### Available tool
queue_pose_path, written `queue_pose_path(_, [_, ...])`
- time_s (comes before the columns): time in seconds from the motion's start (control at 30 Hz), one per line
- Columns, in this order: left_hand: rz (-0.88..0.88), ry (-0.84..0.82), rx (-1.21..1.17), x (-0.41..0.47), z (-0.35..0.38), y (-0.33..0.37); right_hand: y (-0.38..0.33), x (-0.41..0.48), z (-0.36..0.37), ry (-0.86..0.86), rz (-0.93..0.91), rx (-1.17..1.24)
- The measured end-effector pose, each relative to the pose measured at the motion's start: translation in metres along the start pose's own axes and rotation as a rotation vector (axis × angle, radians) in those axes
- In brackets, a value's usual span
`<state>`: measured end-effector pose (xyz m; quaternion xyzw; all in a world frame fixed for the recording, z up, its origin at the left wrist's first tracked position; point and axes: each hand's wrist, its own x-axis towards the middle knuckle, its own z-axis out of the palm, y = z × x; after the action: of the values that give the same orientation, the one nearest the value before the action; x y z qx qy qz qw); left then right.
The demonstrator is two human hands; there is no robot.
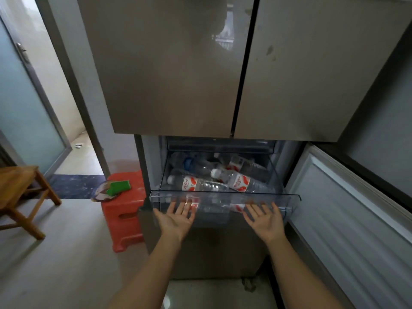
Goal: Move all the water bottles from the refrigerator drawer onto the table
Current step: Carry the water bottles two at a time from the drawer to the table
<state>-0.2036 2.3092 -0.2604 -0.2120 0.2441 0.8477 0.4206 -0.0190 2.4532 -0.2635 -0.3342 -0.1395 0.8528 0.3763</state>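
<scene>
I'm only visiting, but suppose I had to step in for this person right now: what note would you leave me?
Left hand: open, palm up, fingertips at the front lip of the clear refrigerator drawer.
Right hand: the same, further right along the lip.
Neither hand holds a bottle.
Water bottles: several lie on their sides in the drawer.
Done: the drawer stands open.
Left: every bottle. None shows on the visible part of the wooden table at the left.
</scene>
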Motion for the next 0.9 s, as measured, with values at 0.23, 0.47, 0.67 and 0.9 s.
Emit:
queue_pose_path(0.23, [0.027, -0.027, 0.019, -0.056, -0.039, -0.009, 0.012, -0.061, -0.035, -0.118, 0.049, -0.023])
queue_pose_path(0.47, [0.074, -0.036, 0.093, -0.082, -0.034, -0.021, 0.001, -0.08, -0.028, -0.006, 0.08, 0.028])
queue_pose_path(0.67, [0.085, -0.041, 0.068, -0.081, -0.035, -0.023, 0.0, -0.079, -0.032, -0.052, 0.107, 0.028])
queue_pose_path(0.9, [0.07, -0.02, 0.091, -0.072, -0.04, -0.02, -0.015, -0.075, -0.036, -0.009, 0.116, -0.313])
